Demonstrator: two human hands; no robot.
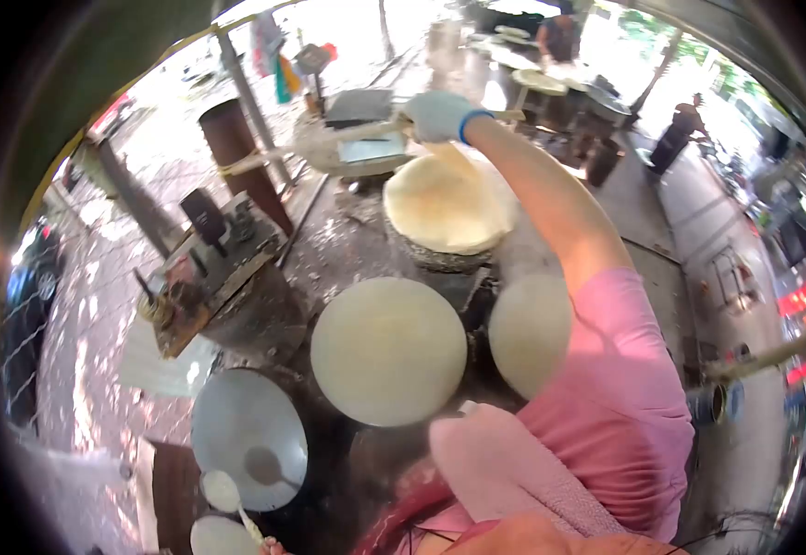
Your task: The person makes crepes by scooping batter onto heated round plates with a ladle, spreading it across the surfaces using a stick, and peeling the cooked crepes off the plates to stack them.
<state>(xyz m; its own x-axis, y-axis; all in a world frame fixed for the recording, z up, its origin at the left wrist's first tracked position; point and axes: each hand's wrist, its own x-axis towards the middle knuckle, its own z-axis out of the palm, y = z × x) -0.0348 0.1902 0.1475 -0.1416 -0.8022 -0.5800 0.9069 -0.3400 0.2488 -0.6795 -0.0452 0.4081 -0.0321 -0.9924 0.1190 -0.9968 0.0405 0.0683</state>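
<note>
- The pale sheet (pixel 449 190) lies at the upper centre of the frame, on a round stove top; one flap of it is raised toward the glove.
- It looks thin, light and limp, probably moist and easily torn; it would best be held along its rim, with broad support underneath rather than a pinch at one spot.
- The person's gloved right hand (pixel 436 117) appears closed on the raised edge; blur hides the fingers, so whether it also grips the stick (pixel 512 116) jutting out beside it cannot be told.
- The left hand (pixel 274 548), at the bottom edge and mostly cut off, has its fingers around the handle of a ladle (pixel 221 491), whose round head sits just above a pale bowl (pixel 222 536).
- Two more round surfaces stand nearer the person: one at mid-frame (pixel 389 351), the other (pixel 528 333) partly covered by the right arm.
- A grey metal disc (pixel 249 439) occupies the lower left, close to the ladle.
- Beyond the sheet, a dark slab (pixel 359 107) and a brown pipe (pixel 241 162) crowd the space leftward.
- Another person (pixel 560 42) stands far off, upper right.
</note>
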